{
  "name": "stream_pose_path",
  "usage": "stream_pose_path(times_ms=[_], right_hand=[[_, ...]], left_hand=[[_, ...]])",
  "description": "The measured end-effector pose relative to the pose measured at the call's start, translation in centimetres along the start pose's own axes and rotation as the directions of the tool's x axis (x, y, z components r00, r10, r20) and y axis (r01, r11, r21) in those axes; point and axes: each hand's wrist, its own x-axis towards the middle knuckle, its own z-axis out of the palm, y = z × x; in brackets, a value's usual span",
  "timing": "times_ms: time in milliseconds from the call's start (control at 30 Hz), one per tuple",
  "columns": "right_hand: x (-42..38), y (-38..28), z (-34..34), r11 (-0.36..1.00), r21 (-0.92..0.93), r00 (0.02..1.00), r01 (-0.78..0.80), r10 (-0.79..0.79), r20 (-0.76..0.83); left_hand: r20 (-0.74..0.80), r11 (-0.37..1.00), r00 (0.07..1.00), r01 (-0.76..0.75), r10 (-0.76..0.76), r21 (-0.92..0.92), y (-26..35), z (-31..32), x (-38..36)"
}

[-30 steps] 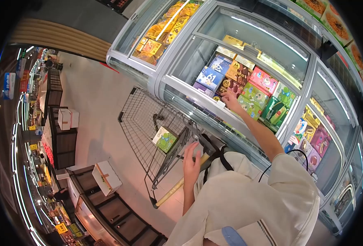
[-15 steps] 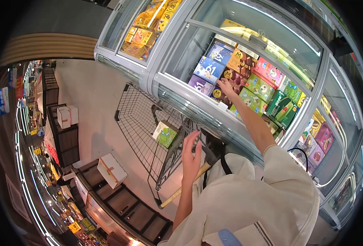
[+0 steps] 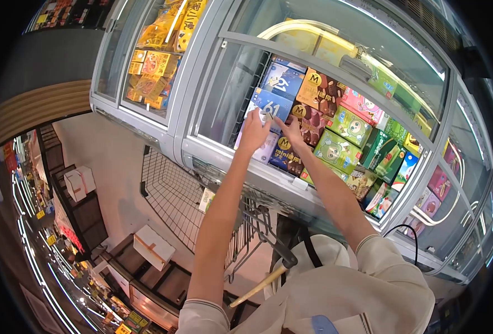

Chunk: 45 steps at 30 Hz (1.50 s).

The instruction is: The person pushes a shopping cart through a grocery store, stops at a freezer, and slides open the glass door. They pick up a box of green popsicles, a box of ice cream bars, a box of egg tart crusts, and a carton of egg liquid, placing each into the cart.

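Both my hands reach into an open freezer chest of ice cream boxes. My left hand (image 3: 254, 132) lies over the lower edge of a blue box marked 61 (image 3: 270, 102) and the pale purple box (image 3: 264, 150) below it, fingers apart. Beside it my right hand (image 3: 292, 132) extends its fingers toward the same blue box, its fingertips near the left hand's thumb. A brown Magnum box (image 3: 311, 126) is partly behind the right hand. A dark blue Magnum mini box (image 3: 285, 154) sits below it.
Green cartoon boxes (image 3: 338, 151) and a pink box (image 3: 363, 106) fill the chest's right side. A sliding glass lid frame (image 3: 324, 55) crosses above. The wire shopping cart (image 3: 166, 189) stands at left below the freezer, with a white-and-green box (image 3: 206, 199) inside.
My left hand has moved up from over the cart into the freezer. My right hand has shifted left, from the Magnum boxes toward the blue box. The view has shifted too.
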Motion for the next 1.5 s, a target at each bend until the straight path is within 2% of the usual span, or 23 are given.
stream_pose_path(times_ms=[67,167,267,367,467,500,633,700,733,800,900,1000,1033,1133,1233,1400,1500], right_hand=[[0.3,0.5,0.9,0.999,-0.016,0.998,-0.034,0.033,-0.057],[1.2,1.8,1.6,0.990,-0.021,0.990,-0.138,0.138,-0.027],[1.7,3.1,1.8,0.987,-0.120,0.992,-0.110,0.103,-0.066],[0.2,0.9,2.1,0.977,-0.191,0.987,-0.089,0.061,-0.149],[0.2,1.1,2.3,0.999,-0.043,0.989,-0.028,0.022,-0.144],[0.4,0.8,2.0,0.996,0.071,0.994,-0.048,0.055,-0.094],[-3.9,-8.1,-0.1,0.994,0.107,0.995,-0.024,0.034,-0.093],[-5.3,-10.7,-1.1,0.994,0.107,0.996,-0.013,0.022,-0.085],[-6.2,-12.1,-1.6,0.994,0.108,0.996,-0.004,0.013,-0.085],[-9.6,-15.4,-2.8,0.972,0.233,0.999,0.032,-0.028,-0.020],[-16.0,-20.8,-4.2,0.925,0.364,0.990,0.111,-0.135,0.041],[-20.0,-21.0,-5.8,0.944,0.279,0.977,0.174,-0.201,0.072],[-22.7,-23.3,-6.4,0.927,0.348,0.965,0.140,-0.207,0.164],[-26.6,-24.2,-7.6,0.935,0.267,0.910,0.234,-0.307,0.277],[-29.5,-25.5,-8.3,0.892,0.251,0.780,0.375,-0.450,0.435],[-34.4,-28.0,-8.2,0.883,0.222,0.616,0.413,-0.450,0.646],[-37.1,-29.3,-7.5,0.868,0.250,0.543,0.429,-0.469,0.696]], left_hand=[[-0.028,0.997,0.997,0.077,-0.078,-0.020,-2.7,0.7,2.7],[0.111,0.966,0.962,0.257,-0.251,-0.040,-3.9,0.9,4.8],[0.067,0.960,0.962,0.257,-0.265,0.111,-3.5,1.3,5.3],[0.039,0.947,0.956,0.281,-0.290,0.158,-4.3,2.0,5.7],[0.063,0.949,0.947,0.312,-0.314,0.037,-4.2,2.1,6.2],[0.049,0.957,0.956,0.289,-0.290,0.024,-4.0,1.7,6.1],[-0.060,0.986,0.985,0.164,-0.163,0.016,-0.7,-1.9,4.7],[-0.142,0.997,0.989,0.048,-0.039,0.060,2.0,-4.7,2.4],[-0.167,1.000,0.986,0.006,-0.004,0.015,3.5,-6.1,0.8],[-0.221,0.994,0.973,-0.079,0.061,-0.071,6.5,-9.1,-3.2],[-0.338,0.897,0.937,-0.225,0.092,-0.381,11.2,-11.5,-10.2],[-0.262,0.731,0.963,-0.133,-0.064,-0.670,14.2,-13.1,-17.0],[-0.204,0.698,0.973,-0.076,-0.103,-0.712,14.7,-13.8,-19.1],[-0.208,0.565,0.966,-0.088,-0.152,-0.820,15.9,-14.0,-25.3],[-0.317,0.535,0.927,-0.168,-0.199,-0.828,16.8,-14.3,-31.0],[-0.466,0.506,0.821,-0.262,-0.330,-0.821,17.0,-13.5,-38.5],[-0.544,0.503,0.760,-0.335,-0.356,-0.797,17.9,-13.7,-41.8]])
